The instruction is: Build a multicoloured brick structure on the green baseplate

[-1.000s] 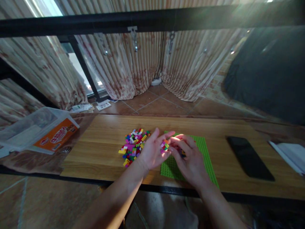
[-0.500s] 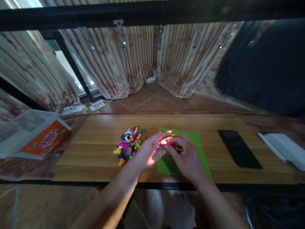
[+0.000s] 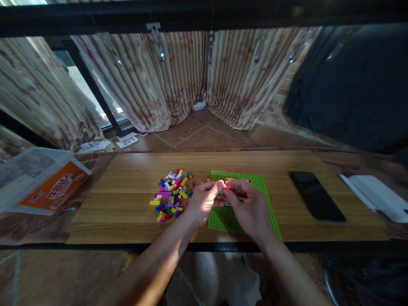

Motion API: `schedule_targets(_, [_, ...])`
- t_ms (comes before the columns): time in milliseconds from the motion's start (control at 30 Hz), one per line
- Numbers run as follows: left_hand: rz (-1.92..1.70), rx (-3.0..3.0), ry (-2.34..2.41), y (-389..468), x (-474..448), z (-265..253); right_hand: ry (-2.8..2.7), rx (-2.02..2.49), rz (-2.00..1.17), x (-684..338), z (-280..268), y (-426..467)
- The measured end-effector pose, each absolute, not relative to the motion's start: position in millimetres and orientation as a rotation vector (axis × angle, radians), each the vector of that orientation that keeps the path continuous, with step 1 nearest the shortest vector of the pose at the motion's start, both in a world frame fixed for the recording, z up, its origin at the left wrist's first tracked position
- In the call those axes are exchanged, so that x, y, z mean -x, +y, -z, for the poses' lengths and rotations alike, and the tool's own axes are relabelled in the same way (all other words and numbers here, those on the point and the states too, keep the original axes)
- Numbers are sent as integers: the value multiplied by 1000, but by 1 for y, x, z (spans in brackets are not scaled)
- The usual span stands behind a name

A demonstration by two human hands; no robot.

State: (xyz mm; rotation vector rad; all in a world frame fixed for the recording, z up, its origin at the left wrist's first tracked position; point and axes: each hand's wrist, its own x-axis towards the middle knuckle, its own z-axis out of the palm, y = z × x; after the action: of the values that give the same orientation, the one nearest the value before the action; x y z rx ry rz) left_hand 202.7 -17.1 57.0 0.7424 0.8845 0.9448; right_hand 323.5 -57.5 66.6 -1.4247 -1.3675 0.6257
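Above the green studded baseplate (image 3: 219, 222), my two hands meet, fingertips pressed together. My left hand (image 3: 202, 202) is closed in a pinch, with sunlight across its thumb. From the other side my right hand (image 3: 250, 205) pinches too, thumb and index finger bent inward. Between the fingertips shows a bit of a small pink toy brick (image 3: 225, 187); the fingers cover most of it. Some bricks on the baseplate peek out behind my right hand, largely hidden. Left of my left hand lies a loose pile of colourful toy bricks (image 3: 165, 195).
A black phone (image 3: 315, 196) lies right of the baseplate on the wooden table (image 3: 111, 204). Beyond the table's left end stands a clear plastic box (image 3: 35, 165) with an orange label. White papers (image 3: 378, 197) lie at the right end. A dark bar runs across the top.
My left hand has turned and closed: its fingers were stretched out before and now pinch against the right hand's fingertips. The view has shifted slightly.
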Motion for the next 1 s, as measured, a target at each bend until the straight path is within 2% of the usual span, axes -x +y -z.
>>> schedule_targets(267, [-880, -613, 866, -15, -204, -58, -1177, 1277, -846, -324, -62, -56])
schedule_targets(467, [-899, -598, 952, -10, -195, -61, -1005, 1362, -703, -356, -66, -50])
schedule_targets(667, [-906, -587, 944, -6, -188, -63, -1139, 1601, -542, -396, -61, -56])
schedule_targets(1000, [-894, -600, 1018, -6, -191, -60, -1261, 1605, -722, -416, -57, -70])
